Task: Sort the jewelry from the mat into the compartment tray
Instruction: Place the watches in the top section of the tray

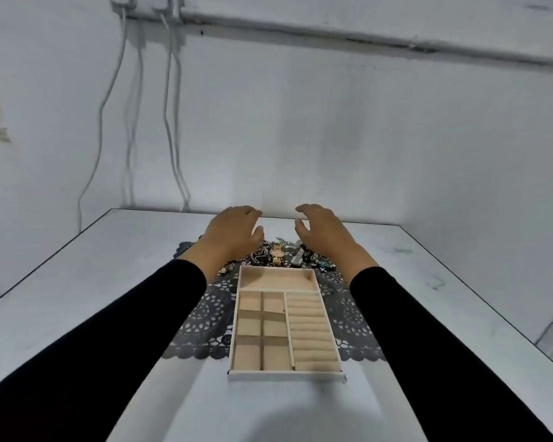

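- The left hand (233, 231) and right hand (321, 232) hover side by side, apart from each other, over the far end of the mat. Their fingers are relaxed and slightly curved, gripping nothing.
- Black sleeves (125, 330) cover both forearms.
- The jewelry (296, 260) lies heaped on the mat, between and under the hands, toward the table's far edge. A gold watch (276, 252) shows mid-heap.
- The compartment tray (286, 374) sits on the dark lace mat (205, 317), just nearer than the heap — its near end overhangs the mat onto the white table (77, 282).
- White cables (170, 122) hang down the wall beyond the table's far left corner.
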